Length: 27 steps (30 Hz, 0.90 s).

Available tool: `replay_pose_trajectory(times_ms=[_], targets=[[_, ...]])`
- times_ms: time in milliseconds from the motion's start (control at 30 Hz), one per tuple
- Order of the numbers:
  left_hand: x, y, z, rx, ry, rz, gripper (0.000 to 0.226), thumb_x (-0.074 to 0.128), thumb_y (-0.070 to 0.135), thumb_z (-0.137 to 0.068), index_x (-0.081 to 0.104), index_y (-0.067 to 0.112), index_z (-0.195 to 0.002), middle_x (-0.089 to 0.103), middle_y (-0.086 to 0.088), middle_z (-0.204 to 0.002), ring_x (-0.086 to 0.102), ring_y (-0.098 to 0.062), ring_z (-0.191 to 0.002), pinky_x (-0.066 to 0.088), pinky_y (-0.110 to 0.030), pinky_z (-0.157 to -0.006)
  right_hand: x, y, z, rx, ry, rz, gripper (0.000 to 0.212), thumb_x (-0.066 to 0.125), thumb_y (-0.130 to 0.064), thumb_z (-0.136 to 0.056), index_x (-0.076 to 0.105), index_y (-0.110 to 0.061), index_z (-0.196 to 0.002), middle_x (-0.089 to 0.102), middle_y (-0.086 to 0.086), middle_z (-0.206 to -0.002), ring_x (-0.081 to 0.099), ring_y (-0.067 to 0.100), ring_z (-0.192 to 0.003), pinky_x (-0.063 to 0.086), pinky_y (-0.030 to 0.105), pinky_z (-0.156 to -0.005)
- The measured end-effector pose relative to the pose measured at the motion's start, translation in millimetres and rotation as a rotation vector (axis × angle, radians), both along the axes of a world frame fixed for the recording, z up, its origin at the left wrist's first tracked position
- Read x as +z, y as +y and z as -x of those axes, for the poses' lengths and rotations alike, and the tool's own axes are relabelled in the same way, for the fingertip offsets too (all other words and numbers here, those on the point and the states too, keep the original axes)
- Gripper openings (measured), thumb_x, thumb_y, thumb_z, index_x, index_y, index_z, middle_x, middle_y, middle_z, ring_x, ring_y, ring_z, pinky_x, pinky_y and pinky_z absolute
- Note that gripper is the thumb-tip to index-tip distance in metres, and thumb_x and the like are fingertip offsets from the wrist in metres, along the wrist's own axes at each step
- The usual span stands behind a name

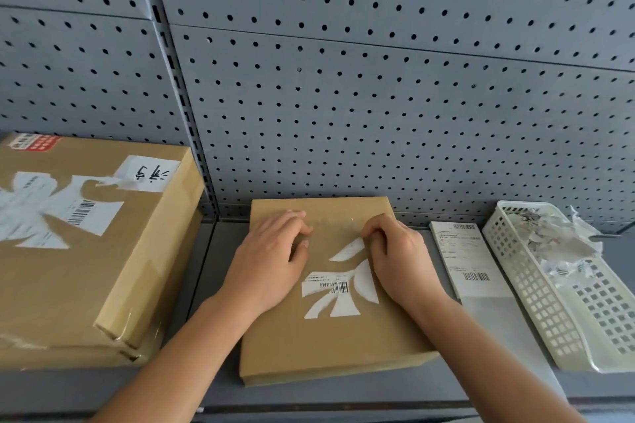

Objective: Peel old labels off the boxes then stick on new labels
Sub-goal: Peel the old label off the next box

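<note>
A flat brown cardboard box [330,336] lies on the grey shelf in front of me. Torn white remnants of an old label [338,288] with a barcode stick to its top. My left hand [271,257] rests on the box's upper left part, fingers lightly bent, holding it down. My right hand [395,257] has curled fingers that pinch the top end of a white label strip [348,249]. A sheet of new labels [464,257] lies to the right of the box.
A larger cardboard box [113,268] with a torn label and a handwritten sticker stands at the left. A white perforated basket [536,302] at the right holds peeled label scraps. A grey pegboard wall [343,96] rises behind the shelf [206,385].
</note>
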State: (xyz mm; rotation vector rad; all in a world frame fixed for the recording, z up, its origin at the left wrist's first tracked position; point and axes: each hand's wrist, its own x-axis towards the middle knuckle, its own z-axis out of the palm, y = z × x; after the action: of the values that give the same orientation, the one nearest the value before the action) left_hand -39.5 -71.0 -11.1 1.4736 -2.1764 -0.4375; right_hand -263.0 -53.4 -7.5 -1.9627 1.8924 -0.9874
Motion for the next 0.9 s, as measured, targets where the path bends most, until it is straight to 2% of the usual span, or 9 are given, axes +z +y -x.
replay_pose_trajectory(times_ms=[100, 233, 400, 500, 633, 767, 900], targets=[[0.2, 0.0, -0.5, -0.005, 0.003, 0.003, 0.021, 0.049, 0.032, -0.103, 0.061, 0.026, -0.12, 0.047, 0.018, -0.148, 0.036, -0.003, -0.141, 0.03, -0.025, -0.109, 1.2, 1.7, 1.4, 0.023, -0.07, -0.001, 0.025, 0.049, 0.003, -0.091, 0.06, -0.018, -0.086, 0.062, -0.015, -0.081, 0.051, 0.009, -0.065, 0.038, 0.023, -0.06], [-0.6, -0.4, -0.5, -0.008, -0.002, 0.013, 0.02, 0.05, 0.031, -0.103, 0.061, 0.025, -0.119, 0.048, 0.017, -0.147, 0.036, -0.003, -0.141, 0.027, -0.022, -0.107, -1.3, 1.4, -2.2, 0.018, -0.007, 0.016, 0.019, 0.05, -0.003, -0.096, 0.061, -0.018, -0.094, 0.061, -0.013, -0.091, 0.052, 0.007, -0.077, 0.038, 0.022, -0.067], [0.0, 0.3, -0.7, -0.012, 0.001, 0.027, 0.02, 0.051, 0.03, -0.103, 0.063, 0.023, -0.118, 0.05, 0.015, -0.146, 0.037, -0.004, -0.14, 0.026, -0.022, -0.108, 2.5, 2.3, 0.5, 0.048, -0.066, -0.016, 0.023, 0.05, 0.004, -0.091, 0.062, -0.016, -0.089, 0.062, -0.014, -0.08, 0.051, 0.007, -0.064, 0.035, 0.013, -0.057], [0.6, 0.3, -0.7, -0.013, -0.001, 0.027, 0.021, 0.051, 0.029, -0.103, 0.062, 0.023, -0.119, 0.05, 0.014, -0.146, 0.038, -0.006, -0.141, 0.027, -0.024, -0.109, 1.5, 2.1, -1.5, 0.024, -0.051, 0.009, 0.019, 0.051, -0.002, -0.095, 0.063, -0.016, -0.095, 0.061, -0.018, -0.086, 0.053, 0.002, -0.07, 0.037, 0.01, -0.063], [0.2, 0.5, -0.8, -0.009, -0.008, 0.014, 0.022, 0.049, 0.031, -0.103, 0.061, 0.024, -0.12, 0.049, 0.015, -0.148, 0.038, -0.007, -0.141, 0.029, -0.026, -0.109, 0.6, 3.5, -5.1, 0.065, -0.011, -0.013, 0.021, 0.049, 0.0, -0.094, 0.062, -0.016, -0.091, 0.061, -0.009, -0.086, 0.052, 0.003, -0.069, 0.033, 0.014, -0.061], [0.6, 0.6, -0.2, -0.008, 0.0, 0.017, 0.022, 0.051, 0.03, -0.102, 0.062, 0.023, -0.12, 0.05, 0.015, -0.147, 0.039, -0.007, -0.14, 0.029, -0.026, -0.11, 3.6, 5.1, -1.9, 0.036, -0.043, 0.015, 0.019, 0.051, -0.002, -0.096, 0.064, -0.015, -0.095, 0.059, -0.02, -0.084, 0.054, -0.001, -0.073, 0.037, 0.008, -0.064], [-0.5, 0.4, -0.4, -0.006, 0.002, 0.018, 0.021, 0.051, 0.029, -0.102, 0.062, 0.024, -0.118, 0.05, 0.015, -0.146, 0.04, -0.007, -0.14, 0.032, -0.029, -0.109, -1.1, 0.6, -4.2, 0.027, -0.01, 0.009, 0.02, 0.049, -0.001, -0.095, 0.063, -0.015, -0.094, 0.063, -0.009, -0.09, 0.053, 0.005, -0.074, 0.036, 0.013, -0.065]])
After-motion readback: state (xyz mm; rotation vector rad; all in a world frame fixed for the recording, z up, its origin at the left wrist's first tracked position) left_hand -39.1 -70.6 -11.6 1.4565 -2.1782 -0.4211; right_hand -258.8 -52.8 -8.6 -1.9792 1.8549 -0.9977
